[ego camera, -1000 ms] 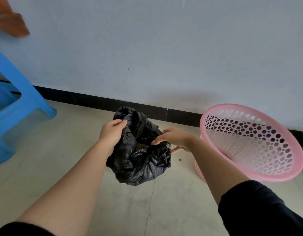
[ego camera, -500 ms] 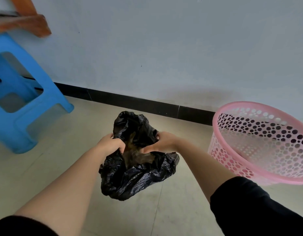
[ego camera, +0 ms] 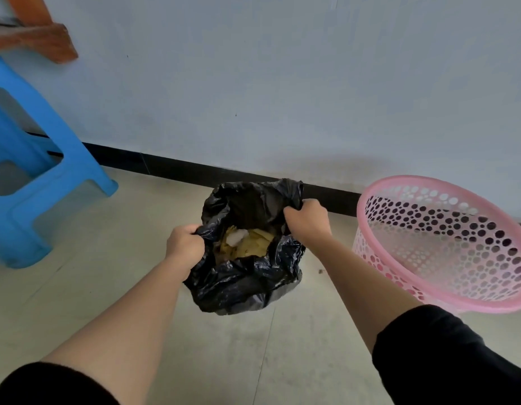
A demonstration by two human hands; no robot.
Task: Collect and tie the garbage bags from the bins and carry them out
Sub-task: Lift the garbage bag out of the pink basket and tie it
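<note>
A black garbage bag (ego camera: 241, 285) hangs just above the floor between my hands, its mouth pulled wide. Yellowish scraps and a white lump (ego camera: 244, 241) show inside it. My left hand (ego camera: 184, 247) grips the bag's rim on the near left side. My right hand (ego camera: 307, 220) grips the rim on the far right side. A pink perforated bin (ego camera: 446, 252) with no bag in it stands tilted to the right of the bag.
A blue plastic stool (ego camera: 34, 176) stands on the floor at the left. A brown wooden piece (ego camera: 40, 39) juts out at the top left. A pale wall with a black skirting strip (ego camera: 171, 168) runs behind the bag.
My hands have moved apart along the rim, and the bag's mouth now gapes wide, showing the rubbish inside. The view has shifted, so the stool and bin sit further right.
</note>
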